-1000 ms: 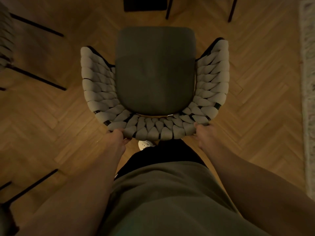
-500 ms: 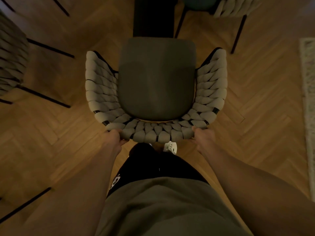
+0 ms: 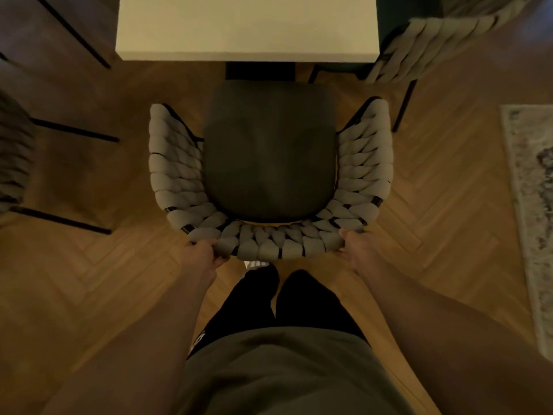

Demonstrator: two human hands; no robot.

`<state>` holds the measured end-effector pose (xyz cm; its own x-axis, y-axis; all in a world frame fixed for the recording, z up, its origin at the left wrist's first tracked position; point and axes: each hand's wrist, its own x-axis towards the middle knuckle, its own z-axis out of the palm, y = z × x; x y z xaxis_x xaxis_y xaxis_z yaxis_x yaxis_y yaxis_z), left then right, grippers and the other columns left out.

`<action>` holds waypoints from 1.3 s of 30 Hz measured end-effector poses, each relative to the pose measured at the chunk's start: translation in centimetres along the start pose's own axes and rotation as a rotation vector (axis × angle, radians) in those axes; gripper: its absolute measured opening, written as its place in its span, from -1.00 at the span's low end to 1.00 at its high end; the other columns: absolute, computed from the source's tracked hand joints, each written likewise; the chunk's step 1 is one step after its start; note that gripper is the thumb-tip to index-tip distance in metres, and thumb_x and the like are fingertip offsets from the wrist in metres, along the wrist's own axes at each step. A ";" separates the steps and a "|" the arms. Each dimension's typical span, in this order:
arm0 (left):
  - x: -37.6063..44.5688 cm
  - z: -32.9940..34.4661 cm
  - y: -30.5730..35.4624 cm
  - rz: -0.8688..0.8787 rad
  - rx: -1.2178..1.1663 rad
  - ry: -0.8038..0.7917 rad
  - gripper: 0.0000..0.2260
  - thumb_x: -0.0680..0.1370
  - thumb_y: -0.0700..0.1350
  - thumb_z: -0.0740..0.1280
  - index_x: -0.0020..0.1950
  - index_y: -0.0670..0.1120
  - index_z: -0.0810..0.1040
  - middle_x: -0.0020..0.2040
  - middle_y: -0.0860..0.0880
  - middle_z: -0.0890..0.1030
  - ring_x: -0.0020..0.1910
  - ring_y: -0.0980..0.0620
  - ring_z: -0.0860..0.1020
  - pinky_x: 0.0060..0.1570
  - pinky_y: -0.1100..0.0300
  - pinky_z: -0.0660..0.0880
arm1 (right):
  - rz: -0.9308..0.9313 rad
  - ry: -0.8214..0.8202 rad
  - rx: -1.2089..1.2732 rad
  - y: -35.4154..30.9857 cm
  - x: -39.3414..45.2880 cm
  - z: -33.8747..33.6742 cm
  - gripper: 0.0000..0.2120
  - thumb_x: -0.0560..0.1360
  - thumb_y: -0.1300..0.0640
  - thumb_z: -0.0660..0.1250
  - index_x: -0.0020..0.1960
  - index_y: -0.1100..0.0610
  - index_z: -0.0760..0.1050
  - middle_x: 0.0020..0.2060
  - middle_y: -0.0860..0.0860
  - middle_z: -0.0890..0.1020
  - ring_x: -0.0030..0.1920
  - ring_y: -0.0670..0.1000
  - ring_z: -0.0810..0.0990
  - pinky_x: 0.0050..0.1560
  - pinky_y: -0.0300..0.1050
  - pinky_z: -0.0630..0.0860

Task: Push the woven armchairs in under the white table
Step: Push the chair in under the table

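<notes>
A woven armchair (image 3: 270,151) with a dark seat cushion and pale braided back stands right below me, facing the white table (image 3: 248,26). The seat's front edge sits just short of the table's near edge. My left hand (image 3: 203,254) grips the left end of the backrest. My right hand (image 3: 356,248) grips the right end. The dark table base (image 3: 259,71) shows between the table edge and the seat.
A second woven armchair (image 3: 437,46) stands at the table's right side, its black leg (image 3: 404,106) close to my chair's right arm. A third woven armchair (image 3: 13,157) with black legs stands at left. A patterned rug (image 3: 532,205) lies along the right edge. Herringbone wood floor (image 3: 104,280) all around.
The chair has moved forward with both hands on its back, and I have stepped after it. The white table top has come into view at the top.
</notes>
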<state>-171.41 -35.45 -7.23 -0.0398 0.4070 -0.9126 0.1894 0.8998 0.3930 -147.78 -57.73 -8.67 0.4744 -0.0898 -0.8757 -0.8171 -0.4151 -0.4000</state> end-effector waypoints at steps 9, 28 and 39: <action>1.0 2.8 2.9 0.027 -0.005 0.023 -0.58 0.61 -0.29 0.29 0.47 -0.15 0.37 0.31 -0.19 0.52 0.16 -0.22 0.59 -0.03 -0.17 0.63 | -0.006 -0.015 -0.017 -4.4 1.2 1.5 -0.59 0.59 0.18 0.37 0.41 0.23 0.42 0.26 0.17 0.59 -0.09 0.08 0.64 -0.18 0.02 0.67; 0.7 3.0 2.9 -0.024 -0.041 0.032 -0.59 0.61 -0.30 0.29 0.46 -0.17 0.38 0.31 -0.22 0.53 0.18 -0.25 0.59 0.02 -0.20 0.61 | -0.008 -0.028 -0.005 -5.0 -0.1 1.4 -0.59 0.62 0.19 0.33 0.43 0.20 0.38 0.31 0.17 0.56 -0.05 0.06 0.63 -0.07 0.03 0.66; 0.8 2.6 3.5 -0.018 -0.044 0.054 -0.58 0.61 -0.31 0.29 0.47 -0.18 0.38 0.34 -0.22 0.50 0.23 -0.27 0.56 0.04 -0.20 0.60 | -0.007 0.024 -0.050 -4.8 -0.7 1.9 -0.61 0.59 0.18 0.36 0.38 0.17 0.39 0.31 0.14 0.53 0.21 0.16 0.58 -0.14 -0.01 0.64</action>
<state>-168.23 -32.36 -6.83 -0.0959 0.3974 -0.9126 0.1448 0.9127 0.3822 -144.80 -53.92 -6.70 0.4886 -0.1082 -0.8658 -0.7963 -0.4609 -0.3918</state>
